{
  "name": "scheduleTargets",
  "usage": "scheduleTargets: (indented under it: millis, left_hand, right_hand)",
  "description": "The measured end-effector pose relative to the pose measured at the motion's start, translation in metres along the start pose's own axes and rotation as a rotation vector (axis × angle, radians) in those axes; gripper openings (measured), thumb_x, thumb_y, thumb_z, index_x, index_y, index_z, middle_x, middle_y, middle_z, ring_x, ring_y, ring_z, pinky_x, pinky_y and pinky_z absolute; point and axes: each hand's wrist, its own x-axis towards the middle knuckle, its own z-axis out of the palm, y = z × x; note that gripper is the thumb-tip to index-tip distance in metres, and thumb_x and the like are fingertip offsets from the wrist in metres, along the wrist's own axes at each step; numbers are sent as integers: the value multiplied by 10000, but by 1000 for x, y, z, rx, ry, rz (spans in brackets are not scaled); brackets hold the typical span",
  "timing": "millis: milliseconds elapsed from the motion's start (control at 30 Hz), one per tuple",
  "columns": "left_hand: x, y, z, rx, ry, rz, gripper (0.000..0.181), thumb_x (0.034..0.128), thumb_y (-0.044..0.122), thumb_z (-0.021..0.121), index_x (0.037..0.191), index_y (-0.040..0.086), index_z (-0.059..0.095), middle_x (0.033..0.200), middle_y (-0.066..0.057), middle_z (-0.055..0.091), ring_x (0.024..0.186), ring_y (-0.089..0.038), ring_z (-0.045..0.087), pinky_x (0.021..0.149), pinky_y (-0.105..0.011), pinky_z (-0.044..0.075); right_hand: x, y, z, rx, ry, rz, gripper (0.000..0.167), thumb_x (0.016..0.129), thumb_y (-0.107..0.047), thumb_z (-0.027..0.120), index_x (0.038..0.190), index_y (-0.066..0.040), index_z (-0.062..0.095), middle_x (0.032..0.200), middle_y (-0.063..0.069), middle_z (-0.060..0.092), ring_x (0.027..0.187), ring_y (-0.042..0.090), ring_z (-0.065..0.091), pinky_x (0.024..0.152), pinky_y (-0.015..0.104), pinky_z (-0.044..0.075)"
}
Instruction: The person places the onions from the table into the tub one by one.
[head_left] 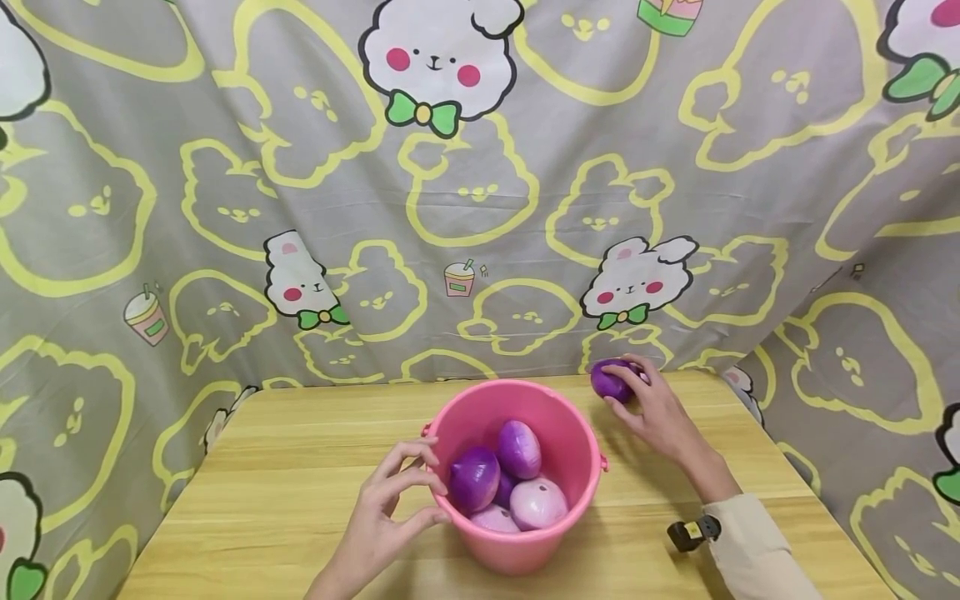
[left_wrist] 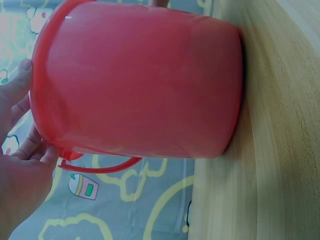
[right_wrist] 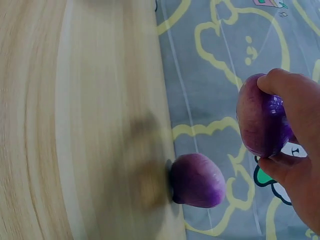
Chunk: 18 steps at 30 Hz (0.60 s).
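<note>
A pink bucket stands upright on the table, with several purple and pale onions inside. Bent fingers and thumb of my left hand hold its rim at the left side; the left wrist view shows the same hand at the rim beside the handle joint. Beyond the bucket to the right, my right hand grips a purple onion between thumb and fingers. In the right wrist view this onion is above the tabletop, and a second purple onion sits on the table near the back edge.
The wooden table ends at a patterned grey curtain along its back. A red handle hangs on the bucket's outside. A small black device is by the right sleeve cuff.
</note>
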Motion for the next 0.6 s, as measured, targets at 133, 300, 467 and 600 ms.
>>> scheduleTargets:
  millis: [133,300,467,600]
  left_hand:
    - [1,1,-1,0,0,-1,267,775,-27,847,987,41,699,1156,-169,558,1327,-365,496,1218,-419,389]
    - [3,4,-1,5,1,1,274,768,-39,846,985,37,696,1150,-172,556,1326,-351,499,1216,-404,394]
    - [1,0,-2,12,-2,-1,265,778,-26,845,987,44,697,1144,-179,556,1325,-354,498,1202,-387,414]
    - [-3,-5,-2,9,-4,4,250,795,6,845,993,49,699,1153,-176,556,1326,-373,492,1202,-394,415]
  right_hand:
    - [1,-2,-3,2,21,8,524,858,-128,834,1342,-117,633,1424,263,454,1236,516,519,975,704,522]
    - [2,-5,-7,6,32,25,511,872,-141,824,1345,-133,633,1419,249,458,1211,479,540,955,684,548]
    - [3,-8,-11,25,48,29,499,868,-129,825,1333,-145,643,1410,246,461,1206,446,543,953,666,559]
    - [2,-9,-13,40,71,36,496,856,-117,832,1318,-142,650,1411,221,468,1211,423,544,985,661,543]
